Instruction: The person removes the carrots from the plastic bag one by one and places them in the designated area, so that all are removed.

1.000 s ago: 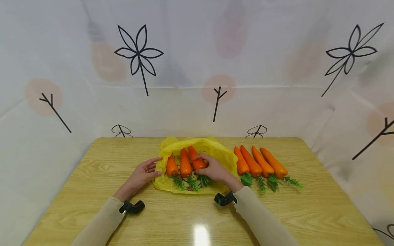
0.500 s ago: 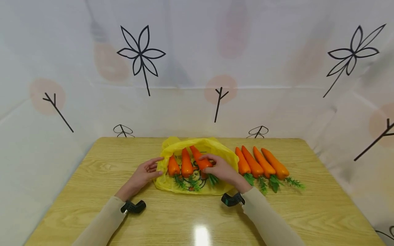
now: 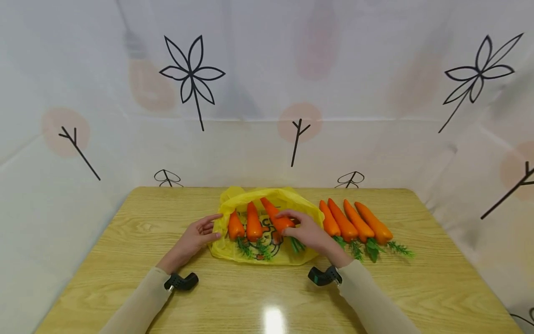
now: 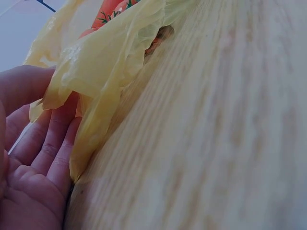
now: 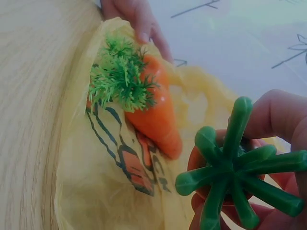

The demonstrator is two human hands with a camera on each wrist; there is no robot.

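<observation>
A yellow plastic bag (image 3: pixel 288 257) lies on its side, its mouth toward me. Two orange carrots with feathery green tops, a left carrot (image 3: pixel 236 226) and a middle carrot (image 3: pixel 254 223), rest inside it. My left hand (image 3: pixel 193 238) holds the bag's left edge; the left wrist view has the thumb on one side of the yellow film and fingers (image 4: pixel 50 143) behind it. My right hand (image 3: pixel 306 230) grips a third carrot (image 3: pixel 275 215) near its leafy end, within the bag's mouth. Stubby green stems (image 5: pixel 232 170) of this carrot face the right wrist camera and hide most of its body.
Several more carrots (image 3: pixel 354 220) lie side by side on the wooden table (image 3: pixel 233 297), just right of the bag. A white cloth (image 3: pixel 250 144) with printed flowers and twigs stands behind the table and at both sides.
My right hand has shifted the held carrot to the right inside the bag, apart from the middle carrot, uncovering more of the bag's print. The left hand stays at the bag's edge.
</observation>
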